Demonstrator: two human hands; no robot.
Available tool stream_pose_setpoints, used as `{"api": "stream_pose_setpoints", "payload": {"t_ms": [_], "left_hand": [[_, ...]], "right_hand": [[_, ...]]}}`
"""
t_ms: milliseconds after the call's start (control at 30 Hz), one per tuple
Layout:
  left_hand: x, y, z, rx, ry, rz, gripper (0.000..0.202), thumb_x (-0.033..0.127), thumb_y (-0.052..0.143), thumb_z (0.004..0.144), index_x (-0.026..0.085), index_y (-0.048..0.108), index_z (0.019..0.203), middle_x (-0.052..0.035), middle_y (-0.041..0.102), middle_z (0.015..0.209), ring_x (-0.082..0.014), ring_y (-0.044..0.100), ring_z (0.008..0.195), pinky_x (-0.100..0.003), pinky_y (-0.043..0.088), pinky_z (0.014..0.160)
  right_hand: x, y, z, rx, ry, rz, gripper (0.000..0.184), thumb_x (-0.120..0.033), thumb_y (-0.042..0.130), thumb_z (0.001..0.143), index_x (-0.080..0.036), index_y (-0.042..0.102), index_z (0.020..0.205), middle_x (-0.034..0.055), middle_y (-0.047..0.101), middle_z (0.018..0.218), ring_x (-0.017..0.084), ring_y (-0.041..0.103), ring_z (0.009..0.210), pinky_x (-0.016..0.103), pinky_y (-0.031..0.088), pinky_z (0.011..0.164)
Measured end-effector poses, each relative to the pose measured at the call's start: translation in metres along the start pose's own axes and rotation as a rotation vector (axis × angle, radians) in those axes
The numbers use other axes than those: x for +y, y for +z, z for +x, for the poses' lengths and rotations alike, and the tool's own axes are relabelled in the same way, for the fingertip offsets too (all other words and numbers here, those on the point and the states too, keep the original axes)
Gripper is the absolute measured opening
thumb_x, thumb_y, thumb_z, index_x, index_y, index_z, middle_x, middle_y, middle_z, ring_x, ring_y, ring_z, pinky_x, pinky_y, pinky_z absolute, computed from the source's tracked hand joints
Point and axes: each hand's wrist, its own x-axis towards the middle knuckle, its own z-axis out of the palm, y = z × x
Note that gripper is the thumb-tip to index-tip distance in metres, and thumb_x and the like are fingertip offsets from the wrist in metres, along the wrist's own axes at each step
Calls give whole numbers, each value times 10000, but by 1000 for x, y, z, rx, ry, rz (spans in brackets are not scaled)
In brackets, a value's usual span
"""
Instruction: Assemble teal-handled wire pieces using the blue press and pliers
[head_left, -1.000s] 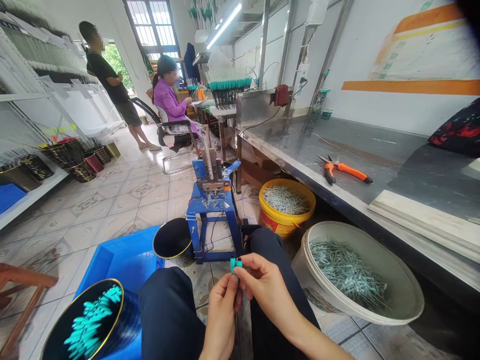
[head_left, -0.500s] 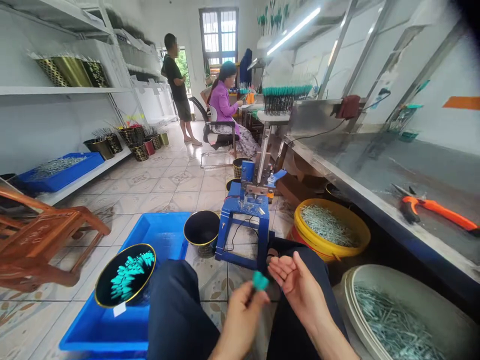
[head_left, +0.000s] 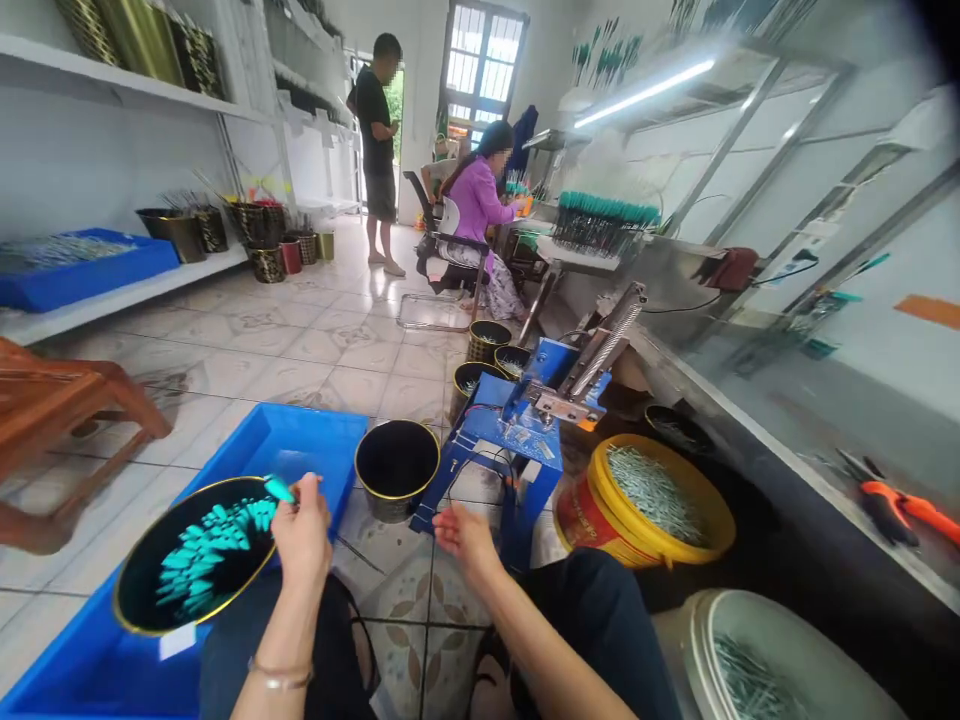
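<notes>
Pinched shut between the fingers [head_left: 309,490] of the left hand [head_left: 301,535]: one teal tip [head_left: 279,489], held just above the rim of a black bin [head_left: 217,479]. Heaped inside that gold-rimmed bin, many more teal tips [head_left: 210,540], too many to count. Bin seated in a blue tray [head_left: 307,445], with a white label [head_left: 177,641] on the tray, no writing legible. Worn on the left wrist, one thin bracelet [head_left: 281,680]. Right hand [head_left: 465,535] empty, its fingers loosely open, near a blue press [head_left: 487,460]. Just beside the tray, a second black bin [head_left: 394,508]. Off to the right, a yellow bucket [head_left: 592,530] and a white tub [head_left: 720,650], both filled with pins. Lying on the desk [head_left: 750,400], one pair of orange snips [head_left: 892,510]. Farther back, two people: one seated [head_left: 476,200], one standing [head_left: 375,130].
</notes>
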Motion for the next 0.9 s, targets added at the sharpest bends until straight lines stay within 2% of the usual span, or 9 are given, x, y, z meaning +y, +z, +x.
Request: {"api": "stream_pose_setpoints", "payload": {"t_ms": [100, 167, 267, 367, 600, 733, 900], "left_hand": [[-10, 2, 8, -54, -56, -115, 289, 387, 664, 655, 149, 511, 715, 120, 216, 429, -30, 156, 361, -177, 104, 344], [-10, 8, 8, -78, -79, -126, 278, 379, 661, 664, 145, 519, 712, 117, 225, 434, -28, 161, 362, -169, 111, 340], [-11, 16, 6, -131, -149, -112, 280, 381, 662, 668, 140, 524, 704, 116, 220, 443, -22, 154, 361, -155, 114, 333], [-15, 17, 7, -152, -200, -102, 275, 366, 676, 659, 138, 531, 709, 117, 208, 444, -20, 149, 360, -146, 113, 324], [-17, 14, 16, -180, -223, -55, 258, 349, 686, 656, 142, 545, 718, 110, 220, 440, -24, 169, 354, -140, 136, 312], [-16, 17, 16, -190, -232, -46, 249, 338, 689, 653, 144, 547, 717, 107, 227, 442, -25, 173, 352, -140, 141, 308], [-15, 19, 18, -190, -227, -50, 267, 353, 695, 645, 148, 542, 719, 108, 213, 448, -25, 164, 355, -143, 134, 309]], "right_hand": [[-24, -11, 34, 102, -9, 0, 178, -265, 397, 863, -161, 508, 770, 33, 632, 715, 83, 560, 520, 203, 441, 547], [-33, -16, 55, 89, 54, -29, 160, -253, 421, 854, -154, 506, 761, 46, 629, 696, 103, 572, 526, 220, 446, 530], [-32, -12, 82, 11, 78, -16, 167, -276, 462, 847, -138, 531, 780, 58, 632, 712, 118, 596, 578, 227, 459, 542], [-23, -2, 99, -14, 36, 53, 176, -264, 443, 863, -137, 544, 794, 22, 610, 661, 86, 576, 541, 195, 455, 546], [-16, 7, 112, 78, -10, 163, 247, -287, 441, 870, -129, 539, 708, 4, 569, 580, 80, 529, 475, 197, 453, 518], [-18, 12, 112, 152, -28, 139, 274, -264, 428, 880, -132, 508, 654, -11, 535, 532, 61, 476, 422, 175, 417, 478], [-22, 16, 107, 152, -28, 74, 266, -268, 385, 899, -130, 507, 708, -18, 538, 555, 49, 483, 437, 170, 417, 505]]}}
